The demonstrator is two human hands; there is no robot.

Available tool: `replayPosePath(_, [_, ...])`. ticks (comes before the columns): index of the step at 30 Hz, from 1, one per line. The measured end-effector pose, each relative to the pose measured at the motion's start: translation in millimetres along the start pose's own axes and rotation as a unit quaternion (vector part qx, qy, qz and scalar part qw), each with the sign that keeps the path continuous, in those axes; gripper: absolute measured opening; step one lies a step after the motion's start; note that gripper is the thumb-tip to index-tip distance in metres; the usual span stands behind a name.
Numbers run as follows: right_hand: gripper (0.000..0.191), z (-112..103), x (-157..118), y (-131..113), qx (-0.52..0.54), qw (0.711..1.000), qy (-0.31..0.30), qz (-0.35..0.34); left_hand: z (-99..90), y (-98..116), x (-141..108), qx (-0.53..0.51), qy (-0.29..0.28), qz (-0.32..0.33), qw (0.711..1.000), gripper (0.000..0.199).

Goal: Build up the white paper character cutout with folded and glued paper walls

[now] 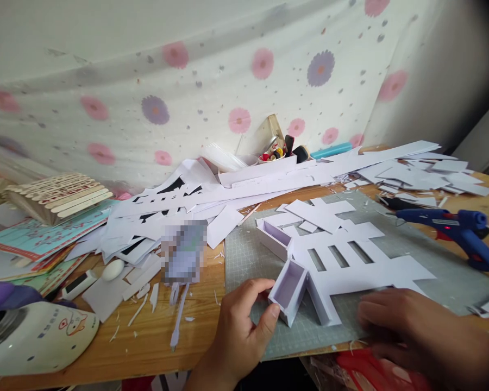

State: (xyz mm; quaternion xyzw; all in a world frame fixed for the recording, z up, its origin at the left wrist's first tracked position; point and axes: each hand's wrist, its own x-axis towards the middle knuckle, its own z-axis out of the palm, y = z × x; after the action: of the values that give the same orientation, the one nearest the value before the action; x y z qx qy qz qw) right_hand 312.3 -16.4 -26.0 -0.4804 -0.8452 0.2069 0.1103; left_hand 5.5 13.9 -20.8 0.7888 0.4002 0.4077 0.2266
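Between the thumb and fingers of my left hand [244,320] is a small open white paper box [288,290], tilted so its hollow inside shows. This box joins or touches a large white cut-out sheet [350,266] with tabs and several rectangular slots; I cannot tell which. A second open white box [274,239] lies behind it, beside the sheet. My right hand [403,320] is blurred at the sheet's front right edge, low over the cutting mat [248,255]. Its fingers are smeared, and whether it holds anything is hidden.
A blue glue gun [460,228] with a red light lies at the right. White paper scraps [432,171] are piled behind. To the left are a craft-stick box [61,195], a white bottle [41,336], a pixelated object [185,252] with a cable, and a white egg-shaped item [113,270].
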Motion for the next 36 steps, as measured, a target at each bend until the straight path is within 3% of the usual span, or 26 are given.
replayPosePath(3, [0.008, -6.1, 3.9, -6.5, 0.0, 0.997, -0.061, 0.04, 2.5, 0.6, -0.2, 0.011, 0.011, 0.003, 1.0, 0.021])
replayPosePath(6, [0.009, -9.7, 8.6, -8.7, 0.021, 0.992, -0.084, 0.092, 4.8, 1.1, -0.7, 0.011, 0.015, 0.009, 1.0, 0.02])
replayPosePath(17, [0.015, -24.3, 20.3, -19.4, 0.067, 0.98, -0.119, 0.143, 5.8, -4.8, -1.3, 0.007, 0.005, 0.007, 1.0, 0.019])
replayPosePath(25, [0.019, -41.9, 23.3, -7.8, 0.11, 0.981, -0.152, 0.05, 5.5, -14.8, -0.8, 0.028, 0.023, -0.021, 0.999, 0.019])
replayPosePath(30, [0.007, -58.7, 26.4, -2.9, 0.015, 0.994, -0.106, -0.007, -4.7, -7.1, 4.9, 0.074, 0.052, -0.061, 0.994, 0.023])
replayPosePath(34, [0.011, -65.3, 36.9, 7.3, -0.086, 0.993, -0.066, -0.051, -24.3, 17.1, 41.3, 0.134, 0.039, -0.119, 0.983, 0.025])
replayPosePath(36, [0.014, -65.2, 42.8, 13.1, -0.124, 0.988, -0.061, -0.063, -29.6, 26.0, 71.8, 0.18, 0.032, -0.094, 0.979, 0.024])
